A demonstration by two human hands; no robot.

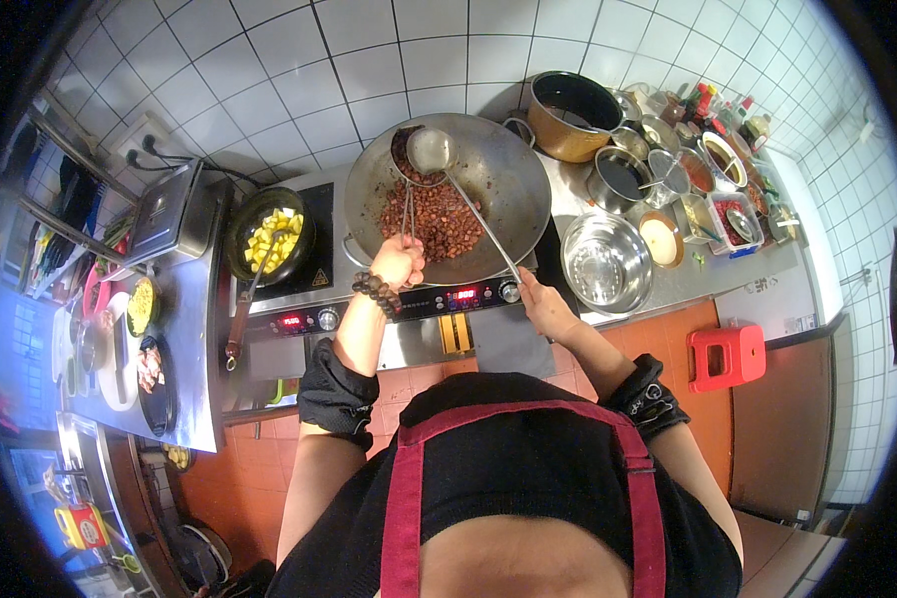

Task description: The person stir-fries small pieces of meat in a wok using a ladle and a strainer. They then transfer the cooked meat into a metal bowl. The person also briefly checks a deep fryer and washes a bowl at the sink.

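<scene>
My left hand (398, 263), with a beaded bracelet at the wrist, grips the wire handle of a round strainer (398, 153). Dark reddish-brown bits lie in that strainer, over the far left part of a large steel wok (512, 179). My right hand (547, 305) is closed around the long handle of a metal ladle (432, 152). The ladle's bowl overlaps the strainer's right side; whether they touch I cannot tell. Beneath both tools, diced reddish-brown food (445, 228), apparently meat, fills the wok's bottom.
Left of the wok, a black pan (308, 247) holds yellow cubes and a long-handled utensil. A shiny steel bowl (607, 263) stands at right, below a dark-filled pot (619, 179) and a large stockpot (564, 146). Seasoning containers crowd the far right. A red stool (726, 357) is on the floor.
</scene>
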